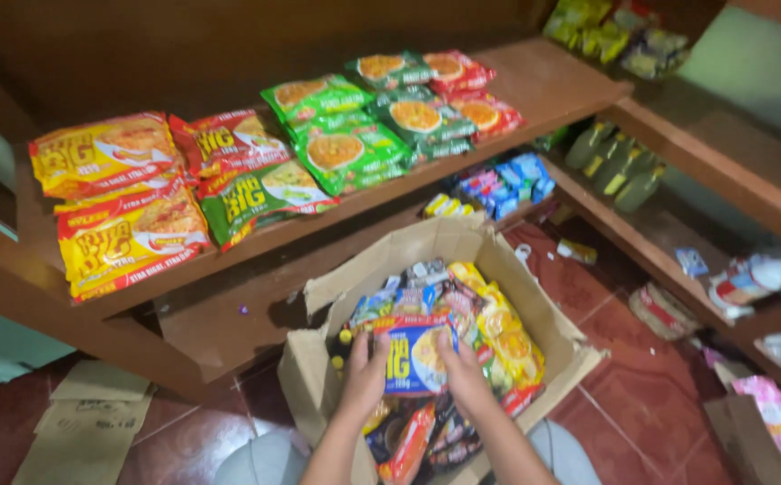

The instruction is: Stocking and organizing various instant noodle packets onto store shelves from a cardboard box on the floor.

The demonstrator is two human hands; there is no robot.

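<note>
Blue noodle packet (415, 357) is grasped from both sides: the left hand (368, 371) is closed on its 9 o'clock edge and the right hand (464, 373) on its 3 o'clock edge. It is held over the open cardboard box (332, 280) on the red floor (628, 395), which is filled with mixed packets. At 11 o'clock, yellow packets (121, 202) and green packets (345, 135) are laid on the wooden shelf (543, 85).

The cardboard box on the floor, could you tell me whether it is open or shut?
Open: the cardboard box has its flaps spread outward, and noodle packets fill it, including the blue packet held by both hands.
</note>
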